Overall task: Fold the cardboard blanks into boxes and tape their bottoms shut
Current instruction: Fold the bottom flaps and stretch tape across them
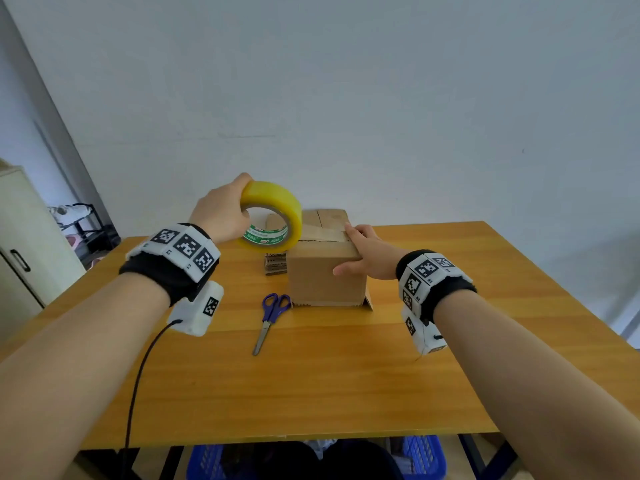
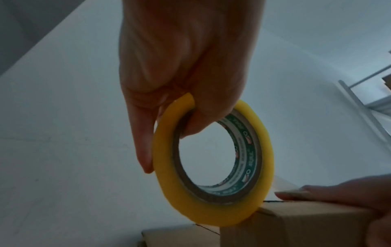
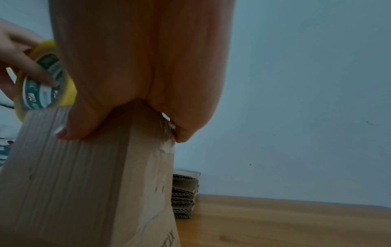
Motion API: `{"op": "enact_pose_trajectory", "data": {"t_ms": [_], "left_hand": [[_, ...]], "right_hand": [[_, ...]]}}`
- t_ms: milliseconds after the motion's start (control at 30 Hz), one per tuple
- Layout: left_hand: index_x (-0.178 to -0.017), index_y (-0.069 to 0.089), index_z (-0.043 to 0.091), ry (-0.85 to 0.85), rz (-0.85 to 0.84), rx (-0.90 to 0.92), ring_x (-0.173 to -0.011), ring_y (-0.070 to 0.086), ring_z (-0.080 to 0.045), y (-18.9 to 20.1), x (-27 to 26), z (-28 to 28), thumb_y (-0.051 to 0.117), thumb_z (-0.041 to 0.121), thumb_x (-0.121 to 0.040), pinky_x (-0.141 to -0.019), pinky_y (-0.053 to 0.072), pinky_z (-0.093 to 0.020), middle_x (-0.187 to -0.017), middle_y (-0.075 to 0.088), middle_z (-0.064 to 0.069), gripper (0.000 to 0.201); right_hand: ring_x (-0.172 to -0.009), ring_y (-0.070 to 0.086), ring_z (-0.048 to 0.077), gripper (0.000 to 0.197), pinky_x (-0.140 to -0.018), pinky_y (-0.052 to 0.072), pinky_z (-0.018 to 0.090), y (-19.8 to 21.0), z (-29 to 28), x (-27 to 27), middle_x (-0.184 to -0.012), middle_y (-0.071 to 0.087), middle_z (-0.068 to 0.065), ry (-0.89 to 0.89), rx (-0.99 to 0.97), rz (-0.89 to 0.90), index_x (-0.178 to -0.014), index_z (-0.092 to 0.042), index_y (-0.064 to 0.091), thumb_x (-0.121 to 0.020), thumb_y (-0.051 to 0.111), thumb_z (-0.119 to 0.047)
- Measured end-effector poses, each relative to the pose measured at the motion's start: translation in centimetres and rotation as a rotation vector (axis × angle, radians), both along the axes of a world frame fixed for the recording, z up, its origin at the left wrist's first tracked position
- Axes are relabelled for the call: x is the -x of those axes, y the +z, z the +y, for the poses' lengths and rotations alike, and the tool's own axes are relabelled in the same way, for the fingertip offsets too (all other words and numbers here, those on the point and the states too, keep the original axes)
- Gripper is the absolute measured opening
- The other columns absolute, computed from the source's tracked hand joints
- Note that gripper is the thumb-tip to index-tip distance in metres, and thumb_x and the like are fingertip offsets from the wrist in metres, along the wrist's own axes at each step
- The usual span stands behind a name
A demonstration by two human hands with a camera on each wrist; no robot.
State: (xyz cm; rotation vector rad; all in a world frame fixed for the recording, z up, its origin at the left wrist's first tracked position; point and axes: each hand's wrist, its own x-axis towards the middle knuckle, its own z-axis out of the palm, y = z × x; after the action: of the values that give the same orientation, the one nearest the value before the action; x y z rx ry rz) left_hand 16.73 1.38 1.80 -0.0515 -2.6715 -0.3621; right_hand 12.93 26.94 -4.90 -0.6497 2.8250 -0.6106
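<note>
A folded cardboard box (image 1: 325,275) stands on the wooden table (image 1: 346,375) with its taped-side flaps up. My left hand (image 1: 239,209) grips a yellow tape roll (image 1: 277,209), thumb through the core, holding it at the box's top left edge. A clear tape strip (image 1: 322,233) runs from the roll across the box top. My right hand (image 1: 367,254) lies over the box's near right corner, straight fingers pressing the strip's end, thumb on the front face. The left wrist view shows the roll (image 2: 211,212) touching the box (image 2: 296,225). The right wrist view shows the right hand (image 3: 137,66) on the box (image 3: 74,183).
Purple-handled scissors (image 1: 272,318) lie just left of the box's front. A stack of flat cardboard blanks (image 1: 275,263) sits behind the roll, against the box's left side. Blue baskets (image 1: 422,455) stand under the table. A cabinet (image 1: 20,237) is at the far left.
</note>
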Motion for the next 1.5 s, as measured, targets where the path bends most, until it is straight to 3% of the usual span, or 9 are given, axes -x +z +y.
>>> {"op": "enact_pose_trajectory", "data": {"t_ms": [533, 1100, 1200, 1367, 1500], "left_hand": [[-0.124, 0.043, 0.02, 0.035, -0.041, 0.065, -0.078, 0.055, -0.034, -2.2, 1.1, -2.0, 0.048, -0.001, -0.086, -0.062, 0.038, -0.036, -0.094, 0.059, -0.017, 0.044], [-0.128, 0.042, 0.022, 0.133, -0.046, 0.06, -0.082, 0.055, -0.038, -5.9, 1.4, -3.7, 0.049, 0.005, -0.09, -0.062, 0.038, -0.038, -0.099, 0.05, -0.016, 0.043], [-0.127, 0.043, 0.02, 0.133, -0.05, 0.051, -0.078, 0.053, -0.035, -6.3, 1.6, -3.8, 0.048, 0.005, -0.09, -0.06, 0.037, -0.037, -0.097, 0.049, -0.016, 0.04], [-0.126, 0.044, 0.018, 0.099, -0.064, -0.004, -0.077, 0.051, -0.034, -7.0, 2.1, -3.6, 0.049, 0.003, -0.09, -0.063, 0.042, -0.04, -0.099, 0.051, -0.019, 0.04], [-0.125, 0.044, 0.017, 0.085, -0.061, -0.031, -0.082, 0.054, -0.038, -7.0, 2.2, -3.5, 0.051, 0.003, -0.089, -0.066, 0.045, -0.042, -0.099, 0.053, -0.021, 0.04]], "right_hand": [[-0.136, 0.028, 0.023, 0.099, -0.112, 0.031, 0.037, 0.3, -0.1, 0.2, -0.153, 0.01, 0.002, -0.003, -0.017, -0.011, -0.152, -0.015, -0.003, -0.085, 0.06, -0.052], [-0.134, 0.03, 0.023, 0.101, -0.111, 0.033, 0.037, 0.4, 0.2, 0.3, -0.154, 0.009, 0.001, -0.002, -0.025, -0.006, -0.152, -0.015, -0.006, -0.085, 0.06, -0.052], [-0.139, 0.024, 0.024, 0.099, -0.114, 0.029, 0.038, 0.4, 0.2, 0.2, -0.158, 0.002, 0.0, 0.012, -0.012, -0.015, -0.152, -0.016, -0.007, -0.087, 0.059, -0.051], [-0.147, -0.009, 0.02, 0.09, -0.12, 0.005, 0.043, 0.5, 0.1, -0.2, -0.16, -0.011, 0.003, 0.05, -0.173, 0.151, -0.153, -0.016, 0.0, -0.09, 0.051, -0.055], [-0.148, -0.005, 0.015, 0.088, -0.12, 0.0, 0.04, 0.8, -0.8, -0.5, -0.161, -0.005, 0.002, 0.076, -0.268, 0.281, -0.153, -0.013, 0.007, -0.09, 0.045, -0.061]]}}
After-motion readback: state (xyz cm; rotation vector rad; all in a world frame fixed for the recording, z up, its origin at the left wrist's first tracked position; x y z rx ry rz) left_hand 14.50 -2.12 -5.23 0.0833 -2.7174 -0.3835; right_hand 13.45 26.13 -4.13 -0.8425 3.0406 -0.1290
